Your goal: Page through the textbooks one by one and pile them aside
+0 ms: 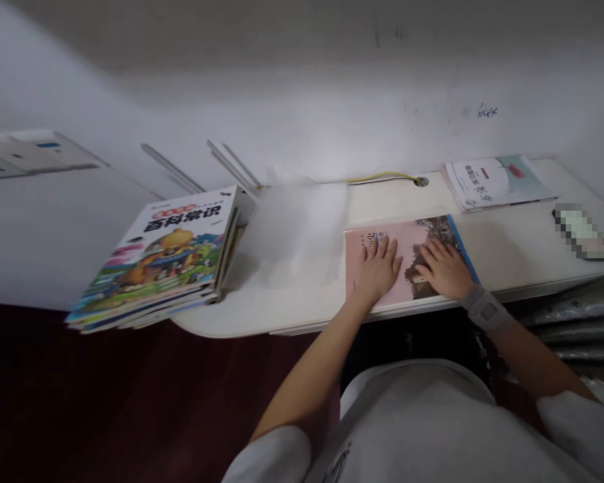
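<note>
A pink-covered book [365, 251] with a dark picture and a blue spine lies flat on the white desk [503, 241] near its front edge. My left hand [378, 268] rests flat on the pink part of the cover, fingers stretched out. My right hand [443, 270] lies flat on the picture part beside it, fingers spread, with a grey watch [486, 310] on the wrist. Neither hand grips anything.
A stack of colourful books [166, 258] with a cartoon cover overhangs the desk's left end. A white booklet [496, 181] lies at the back right, a blurred-out item [584, 231] at the far right. A yellow cable [382, 178] runs to a desk hole by the wall.
</note>
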A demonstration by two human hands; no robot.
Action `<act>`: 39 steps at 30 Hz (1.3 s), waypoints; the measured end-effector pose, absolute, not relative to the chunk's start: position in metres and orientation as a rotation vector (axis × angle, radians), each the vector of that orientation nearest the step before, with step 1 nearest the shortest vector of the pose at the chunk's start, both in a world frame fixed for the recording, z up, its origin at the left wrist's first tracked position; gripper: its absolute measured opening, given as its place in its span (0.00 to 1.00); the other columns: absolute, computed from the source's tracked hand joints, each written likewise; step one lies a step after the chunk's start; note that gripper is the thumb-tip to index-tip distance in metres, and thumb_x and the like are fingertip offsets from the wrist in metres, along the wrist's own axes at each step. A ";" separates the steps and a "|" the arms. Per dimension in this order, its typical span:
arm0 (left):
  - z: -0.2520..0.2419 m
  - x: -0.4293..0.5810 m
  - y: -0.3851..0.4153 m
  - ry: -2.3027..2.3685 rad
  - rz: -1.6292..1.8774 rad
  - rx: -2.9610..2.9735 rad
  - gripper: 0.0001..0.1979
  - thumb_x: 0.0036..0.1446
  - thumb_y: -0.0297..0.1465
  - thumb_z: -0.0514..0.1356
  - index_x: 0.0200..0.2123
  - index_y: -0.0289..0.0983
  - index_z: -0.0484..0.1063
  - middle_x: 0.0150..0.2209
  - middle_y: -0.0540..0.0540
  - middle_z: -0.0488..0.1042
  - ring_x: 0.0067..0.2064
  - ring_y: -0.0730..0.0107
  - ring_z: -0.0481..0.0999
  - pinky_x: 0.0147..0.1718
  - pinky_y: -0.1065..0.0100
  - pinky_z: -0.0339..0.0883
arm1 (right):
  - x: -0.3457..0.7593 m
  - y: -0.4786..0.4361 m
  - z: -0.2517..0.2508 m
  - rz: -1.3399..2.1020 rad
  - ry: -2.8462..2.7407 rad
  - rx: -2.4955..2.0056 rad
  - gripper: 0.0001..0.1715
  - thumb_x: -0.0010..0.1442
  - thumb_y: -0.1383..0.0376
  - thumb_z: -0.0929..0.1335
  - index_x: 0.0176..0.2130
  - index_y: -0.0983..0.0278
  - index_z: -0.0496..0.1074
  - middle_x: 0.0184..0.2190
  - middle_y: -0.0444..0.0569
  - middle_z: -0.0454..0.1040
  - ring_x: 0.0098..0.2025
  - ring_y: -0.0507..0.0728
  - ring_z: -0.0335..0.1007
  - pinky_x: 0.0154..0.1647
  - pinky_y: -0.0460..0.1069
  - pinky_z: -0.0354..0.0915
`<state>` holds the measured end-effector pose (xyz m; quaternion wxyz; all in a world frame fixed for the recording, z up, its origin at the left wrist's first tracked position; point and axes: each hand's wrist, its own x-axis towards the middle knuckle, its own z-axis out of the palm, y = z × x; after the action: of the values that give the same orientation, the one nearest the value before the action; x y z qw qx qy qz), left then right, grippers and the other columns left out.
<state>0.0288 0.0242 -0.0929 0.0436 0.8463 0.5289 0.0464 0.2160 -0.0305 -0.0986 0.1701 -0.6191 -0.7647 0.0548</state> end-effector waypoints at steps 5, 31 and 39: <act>-0.087 0.000 0.032 1.818 0.117 2.491 0.30 0.66 0.42 0.39 0.65 0.32 0.53 0.67 0.37 0.52 0.67 0.51 0.49 0.63 0.48 0.44 | 0.274 -0.034 -0.092 -0.013 -2.172 -1.979 0.31 0.64 0.56 0.58 0.61 0.68 0.60 0.64 0.63 0.56 0.65 0.70 0.51 0.61 0.68 0.46; -0.093 0.037 0.077 1.740 0.147 2.510 0.30 0.66 0.39 0.37 0.66 0.28 0.49 0.67 0.36 0.49 0.68 0.51 0.48 0.63 0.51 0.41 | 0.217 0.062 -0.102 -0.064 -2.412 -1.755 0.36 0.66 0.49 0.53 0.63 0.68 0.58 0.66 0.57 0.54 0.66 0.66 0.49 0.63 0.61 0.48; -0.089 -0.011 0.084 2.084 0.194 2.318 0.29 0.65 0.38 0.39 0.62 0.25 0.57 0.65 0.31 0.55 0.66 0.48 0.51 0.62 0.46 0.41 | 0.262 0.063 -0.106 -0.179 -2.335 -1.848 0.35 0.66 0.51 0.55 0.62 0.70 0.59 0.64 0.60 0.57 0.65 0.68 0.52 0.60 0.61 0.52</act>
<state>-0.0107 0.0836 -0.0888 0.0095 0.7422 0.6673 0.0621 0.2624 0.0626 -0.1061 0.0790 -0.6174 -0.7804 -0.0598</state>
